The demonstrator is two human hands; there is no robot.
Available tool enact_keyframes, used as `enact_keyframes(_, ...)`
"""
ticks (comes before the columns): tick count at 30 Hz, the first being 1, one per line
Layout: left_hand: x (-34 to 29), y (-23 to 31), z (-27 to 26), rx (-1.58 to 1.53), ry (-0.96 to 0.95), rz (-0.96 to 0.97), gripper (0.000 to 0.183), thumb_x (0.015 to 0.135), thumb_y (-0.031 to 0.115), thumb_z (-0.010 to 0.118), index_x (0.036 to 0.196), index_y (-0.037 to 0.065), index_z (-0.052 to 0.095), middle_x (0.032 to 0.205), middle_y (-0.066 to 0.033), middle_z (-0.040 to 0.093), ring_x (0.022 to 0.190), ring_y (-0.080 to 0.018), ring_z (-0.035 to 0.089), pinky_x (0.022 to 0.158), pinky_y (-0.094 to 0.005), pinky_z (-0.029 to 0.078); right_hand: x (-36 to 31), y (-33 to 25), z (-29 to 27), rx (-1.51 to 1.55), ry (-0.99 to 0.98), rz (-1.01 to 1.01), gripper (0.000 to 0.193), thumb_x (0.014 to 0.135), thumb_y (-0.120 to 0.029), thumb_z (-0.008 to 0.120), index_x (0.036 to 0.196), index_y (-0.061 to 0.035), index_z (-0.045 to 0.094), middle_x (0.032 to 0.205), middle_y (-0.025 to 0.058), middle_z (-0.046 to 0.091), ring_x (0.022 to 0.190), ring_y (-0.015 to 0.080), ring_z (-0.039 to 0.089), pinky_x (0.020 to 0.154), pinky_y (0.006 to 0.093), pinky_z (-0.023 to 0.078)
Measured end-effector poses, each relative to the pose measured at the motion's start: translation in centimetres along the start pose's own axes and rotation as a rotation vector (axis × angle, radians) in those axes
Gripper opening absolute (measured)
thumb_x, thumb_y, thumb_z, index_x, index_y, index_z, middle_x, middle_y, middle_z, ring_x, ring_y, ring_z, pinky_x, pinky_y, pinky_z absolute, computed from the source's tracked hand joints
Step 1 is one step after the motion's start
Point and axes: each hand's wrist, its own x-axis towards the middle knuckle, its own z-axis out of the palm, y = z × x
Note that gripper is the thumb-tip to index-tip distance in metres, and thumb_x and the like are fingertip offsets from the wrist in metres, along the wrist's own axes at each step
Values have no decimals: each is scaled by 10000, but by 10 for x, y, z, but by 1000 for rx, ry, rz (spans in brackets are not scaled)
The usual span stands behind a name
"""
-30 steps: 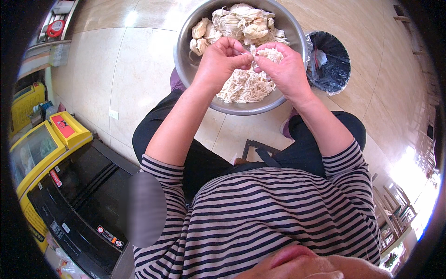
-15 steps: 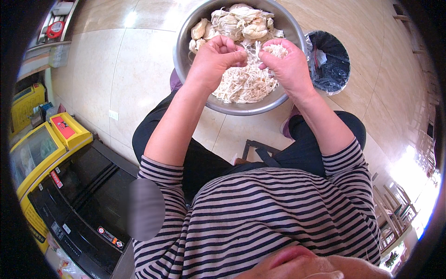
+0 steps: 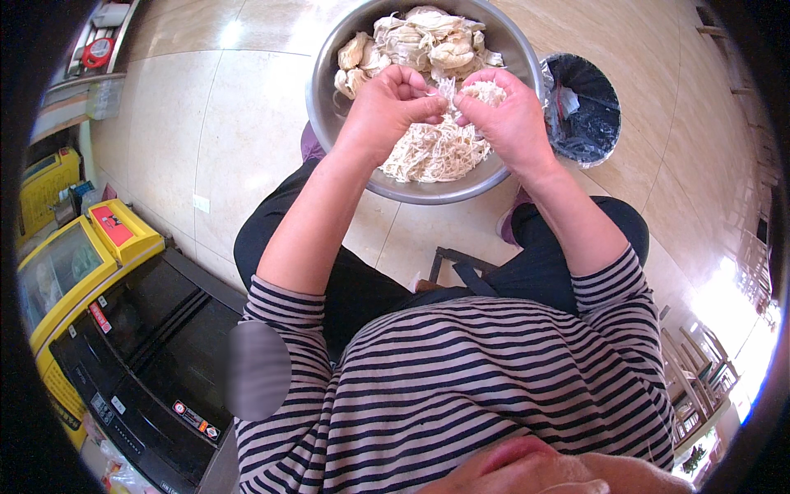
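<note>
A wide metal bowl (image 3: 444, 197) is in front of me between my knees. Large pale pieces of cooked chicken (image 3: 424, 39) fill its far side, and a heap of shredded chicken (image 3: 432, 158) lies on the near side. Above the heap my left hand (image 3: 387, 111) is closed, thumb and fingers pinching a small strip of chicken (image 3: 447, 86). Close beside it, my right hand (image 3: 512, 123) pinches the strip's other side. Loose chicken shreds (image 3: 485, 92) rest in the curl of my right fingers. The fingertips are nearly together.
A bin with a black liner (image 3: 601, 123) stands against the bowl's right side. To my left is a black chest-like appliance (image 3: 148, 329), with a yellow-framed glass-topped cabinet (image 3: 74, 267) beyond it. Wooden chairs (image 3: 695, 370) are at the far right. Pale tiles (image 3: 255, 107) cover the floor.
My left hand has moved slightly right, bringing the fingertips of both hands closer together. The strip between them looks shorter and more bunched. Bowl and bin are where they were.
</note>
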Motion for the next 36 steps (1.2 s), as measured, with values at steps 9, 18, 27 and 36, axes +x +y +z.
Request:
enact_keyframes(9,1,1,-3,72,35,-4,216,775,10,674,853,45,475,755,-61,615,678,-154,626,676,-257,528,0,-1,0,54,29,39,163,795,-88,654,933,-36,585,787,28,623,660,80,611,555,194,463)
enact_keyframes(18,-3,4,4,73,38,-16,216,777,-18,662,854,36,468,771,-87,624,711,-175,645,686,-277,541,-3,-2,-1,14,-41,85,186,789,-99,647,944,-24,579,779,27,626,676,78,609,574,197,463)
enact_keyframes(27,-2,2,1,81,34,2,202,778,-12,661,826,41,471,772,-76,620,712,-171,642,677,-277,533,-2,-2,1,-4,-55,55,201,776,-108,651,946,-27,580,763,32,629,664,83,615,567,200,465)
enact_keyframes(36,0,-1,1,232,62,36,238,752,-28,672,828,40,457,782,-68,611,712,-152,629,661,-268,533,-2,-2,2,2,-29,9,201,727,-112,636,892,-3,598,689,72,640,618,111,626,584,240,501)
